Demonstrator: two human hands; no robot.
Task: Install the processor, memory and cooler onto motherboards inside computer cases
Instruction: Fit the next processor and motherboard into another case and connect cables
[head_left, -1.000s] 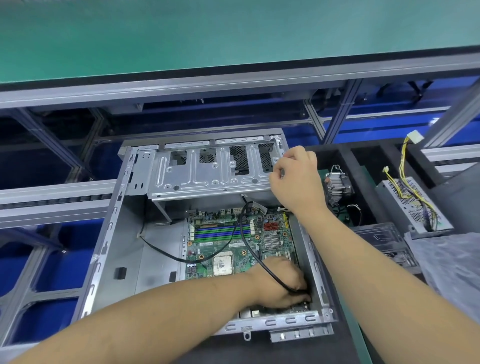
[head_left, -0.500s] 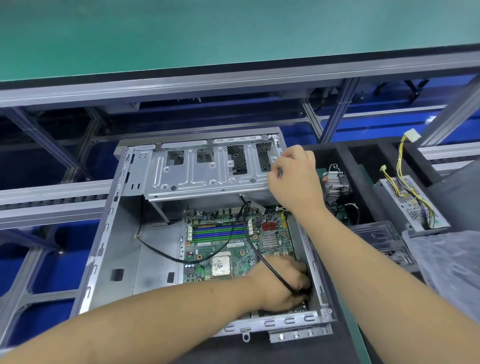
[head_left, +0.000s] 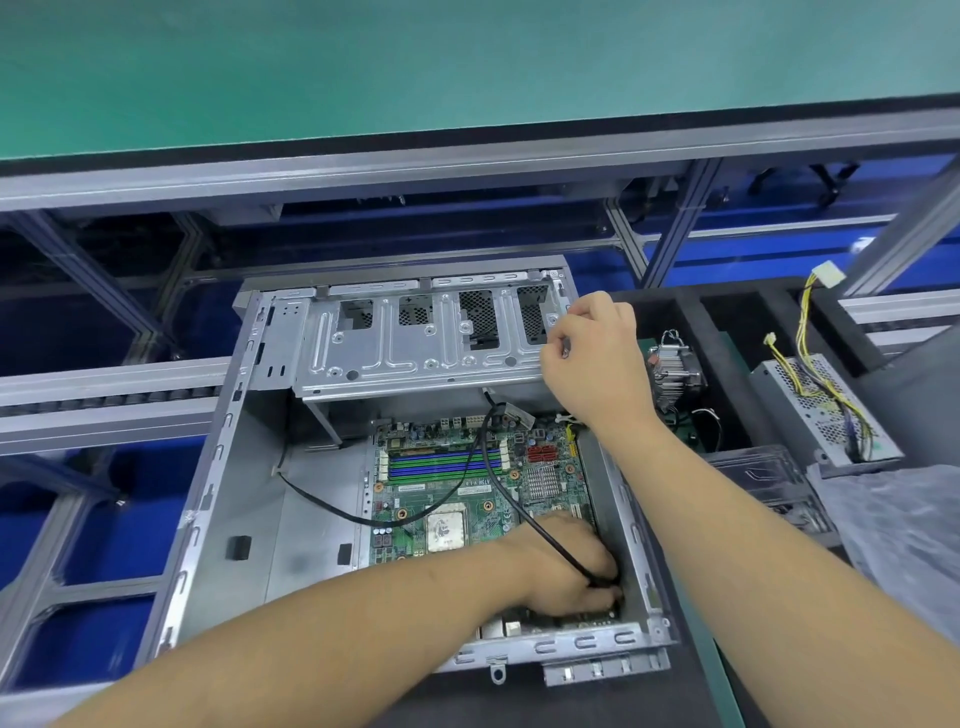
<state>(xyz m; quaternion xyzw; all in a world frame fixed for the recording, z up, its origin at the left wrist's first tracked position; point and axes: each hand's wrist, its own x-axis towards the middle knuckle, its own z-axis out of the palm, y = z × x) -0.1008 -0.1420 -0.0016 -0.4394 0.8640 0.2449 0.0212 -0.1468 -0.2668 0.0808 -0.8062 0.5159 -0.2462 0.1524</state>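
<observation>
An open grey computer case (head_left: 218, 467) lies flat with a green motherboard (head_left: 457, 499) inside. The board carries a silver processor (head_left: 445, 530) and blue and green memory slots (head_left: 431, 462). My left hand (head_left: 566, 566) reaches into the case's near right corner, fingers curled round the end of a black cable (head_left: 493, 467); what lies under the fingers is hidden. My right hand (head_left: 592, 358) grips the right edge of the raised metal drive cage (head_left: 415, 343). A finned cooler (head_left: 675, 369) sits in the black foam tray (head_left: 691, 306) right of the case.
A power supply (head_left: 821, 410) with yellow wires lies at the far right, a clear plastic tray (head_left: 763, 478) in front of it. Conveyor rails (head_left: 104, 384) run to the left, and a green bench top (head_left: 363, 67) spans the back. A second black cable loops across the board.
Both hands keep their places and their holds; only the view has shifted slightly.
</observation>
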